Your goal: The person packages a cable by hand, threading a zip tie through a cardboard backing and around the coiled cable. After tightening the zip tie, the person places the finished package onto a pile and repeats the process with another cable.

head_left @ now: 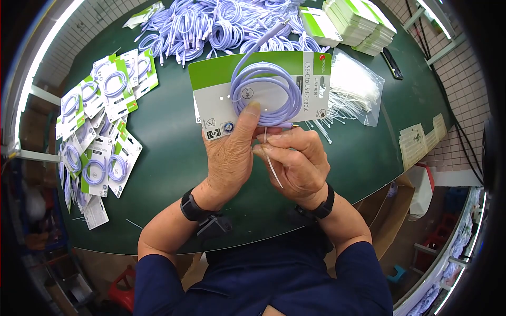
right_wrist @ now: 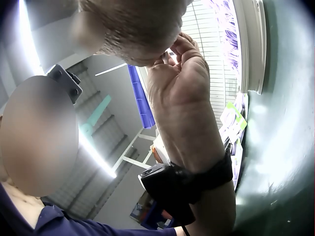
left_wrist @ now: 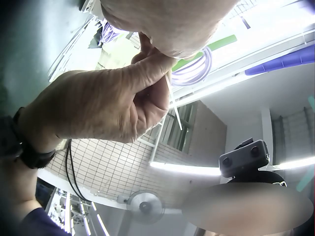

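Observation:
In the head view my left hand (head_left: 230,160) holds a green and white USB-C cable card (head_left: 211,76), its thumb pressing a coiled lilac cable (head_left: 294,97) against the printed face. One cable end sticks up past the card's top edge. At the lower edge, my right hand (head_left: 299,160) pinches a thin white cable tie (head_left: 272,169) between thumb and fingers. The tie's tail hangs below the fingertips, and it also shows in the left wrist view as a white strip (left_wrist: 175,110). Behind the card, the left fingers are hidden.
A heap of lilac cables (head_left: 184,26) lies at the back of the green table (head_left: 163,205). Finished-looking cards with coils (head_left: 95,171) pile up at left. Stacked blank cards (head_left: 358,23), a bag of white ties (head_left: 358,87) and a black cutter (head_left: 392,63) lie at right.

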`<state>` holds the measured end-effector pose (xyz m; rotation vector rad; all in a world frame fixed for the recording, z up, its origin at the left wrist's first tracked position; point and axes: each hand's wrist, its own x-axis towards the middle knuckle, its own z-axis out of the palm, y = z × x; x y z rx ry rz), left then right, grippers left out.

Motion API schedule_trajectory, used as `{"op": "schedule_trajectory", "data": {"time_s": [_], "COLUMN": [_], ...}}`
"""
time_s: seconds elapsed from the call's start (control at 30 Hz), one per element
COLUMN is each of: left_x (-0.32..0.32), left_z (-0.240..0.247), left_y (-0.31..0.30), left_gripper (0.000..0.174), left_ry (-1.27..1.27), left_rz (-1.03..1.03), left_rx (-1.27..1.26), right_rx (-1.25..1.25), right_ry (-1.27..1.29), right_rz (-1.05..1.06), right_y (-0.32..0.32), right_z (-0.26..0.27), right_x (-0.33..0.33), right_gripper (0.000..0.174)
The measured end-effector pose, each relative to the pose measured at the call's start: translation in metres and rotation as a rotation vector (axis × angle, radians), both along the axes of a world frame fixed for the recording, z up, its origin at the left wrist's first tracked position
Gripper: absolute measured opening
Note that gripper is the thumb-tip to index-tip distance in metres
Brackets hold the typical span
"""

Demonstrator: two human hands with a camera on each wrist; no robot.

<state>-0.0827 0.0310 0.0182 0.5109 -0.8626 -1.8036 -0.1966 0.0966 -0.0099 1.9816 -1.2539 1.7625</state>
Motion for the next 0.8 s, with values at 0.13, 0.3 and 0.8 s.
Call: {"op": "schedule_trajectory", "data": {"time_s": [0.13, 0.3, 0.8], "left_x": [0.003, 0.005, 0.001], "left_z": [-0.005, -0.014, -0.017], "left_y": [-0.002, -0.004, -0.005], "left_gripper": [0.028, 0.03, 0.03], "left_ry": [-0.028, -0.08, -0.076], "left_rz": [0.006, 0.009, 0.06], "left_rx": [-0.051, -0.068, -0.084], "right_rx": [-0.007, 0.011, 0.025], "right_ry": [-0.018, -0.065, -0.059], "right_rz": [0.032, 0.053, 0.068], "right_y": [-0.002, -0.002, -0.005], "right_z": [-0.003, -0.001, -0.001], "right_x": [-0.001, 0.0, -0.001], "right_gripper": [0.026, 0.025, 0.027]}}
